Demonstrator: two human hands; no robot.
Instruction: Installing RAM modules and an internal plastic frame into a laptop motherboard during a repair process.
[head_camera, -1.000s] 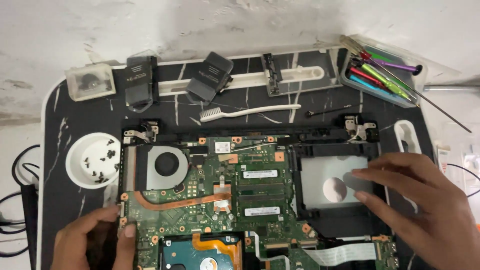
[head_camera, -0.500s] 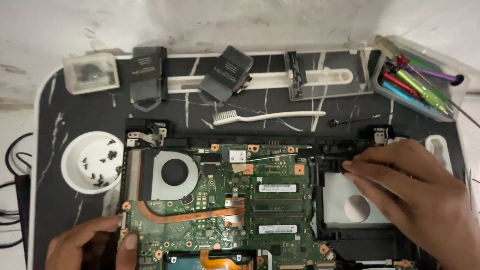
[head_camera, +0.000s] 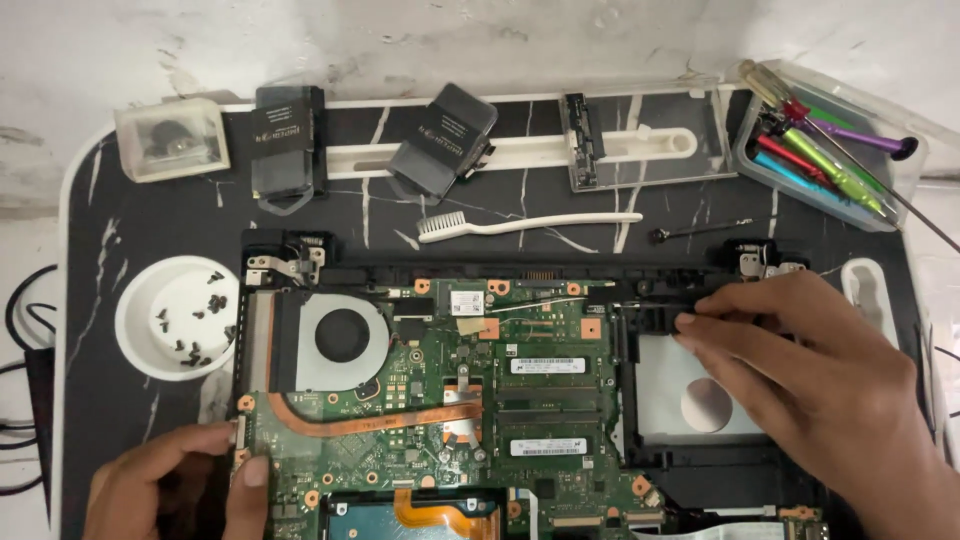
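An opened laptop base lies on a black marbled table, its green motherboard (head_camera: 440, 400) bare, with a cooling fan (head_camera: 343, 335), a copper heat pipe (head_camera: 370, 420) and two memory sticks (head_camera: 545, 405). My left hand (head_camera: 180, 485) rests at the board's lower left corner, thumb on the edge. My right hand (head_camera: 800, 385) lies flat over the empty silver drive bay (head_camera: 665, 390), fingertips touching the black frame at the bay's top left. Neither hand holds a tool.
A white bowl (head_camera: 135, 335) of small black screws sits left of the laptop. A white toothbrush (head_camera: 530, 222), two black modules (head_camera: 285, 140) (head_camera: 445, 140), a clear box (head_camera: 172, 138) and a clear tray of screwdrivers (head_camera: 830, 150) lie behind it. Cables hang at the left.
My right hand has slid up from the drive bay's lower part to its top left corner. The view has shifted downward in frame. My left hand stays at the board's corner.
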